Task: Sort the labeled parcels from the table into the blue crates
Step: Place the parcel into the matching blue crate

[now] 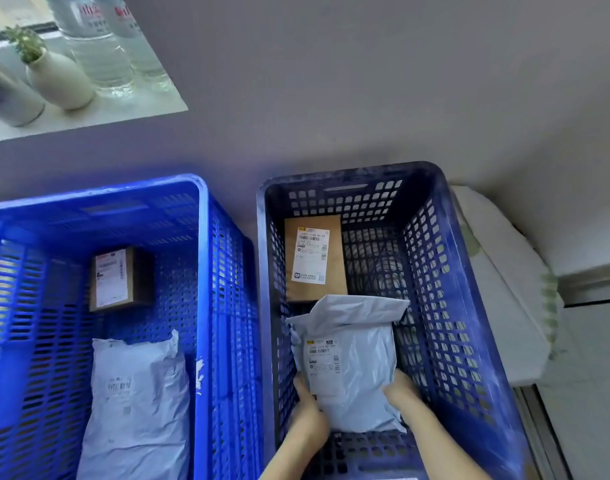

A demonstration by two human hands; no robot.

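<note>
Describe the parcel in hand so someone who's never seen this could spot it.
Find the darker blue crate, the right one of two. At its near end, in front of a brown parcel, sits a grey mailer bag gripped at its sides by the left hand and right hand. The other grey bag, in the brighter crate, lies unheld; this one's far flap sticks up.

Location: indoor parcel-sorting room. Indicators: left crate (203, 271) and right crate (445, 216) against a grey wall (331, 81), labelled parcels (314, 258) inside both, a sill (123, 114) carrying a plant (59, 77) and water bottles (95, 46).

Bare forearms, left hand (308, 401), right hand (400, 389) — seemingly bare
</note>
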